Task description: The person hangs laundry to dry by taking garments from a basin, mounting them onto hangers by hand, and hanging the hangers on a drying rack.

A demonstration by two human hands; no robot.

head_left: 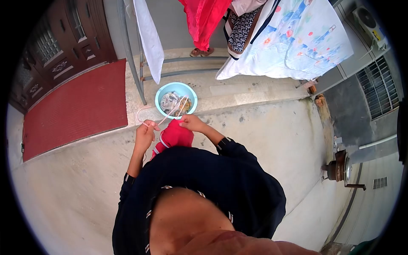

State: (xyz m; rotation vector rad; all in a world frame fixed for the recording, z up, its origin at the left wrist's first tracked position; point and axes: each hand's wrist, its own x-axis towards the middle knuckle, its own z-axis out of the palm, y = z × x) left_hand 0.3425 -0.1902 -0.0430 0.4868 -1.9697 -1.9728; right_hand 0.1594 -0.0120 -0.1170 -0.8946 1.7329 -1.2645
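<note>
A red garment with pale trim hangs in front of my body. My right hand is closed on its upper right edge, thumb and fingers pinched together. My left hand pinches a thin pinkish-white cord at the garment's left side. Part of the cord loops up beyond my left hand, and another stretch runs over the basin's front rim. Just past my hands stands a light blue basin holding crumpled wet-looking cloths, some whitish and some brownish yellow.
A grey metal drying rack carries a white cloth, red clothing and a floral sheet. The basin is on a concrete step. A red mat lies before a brown door; a rusty stove stands at right.
</note>
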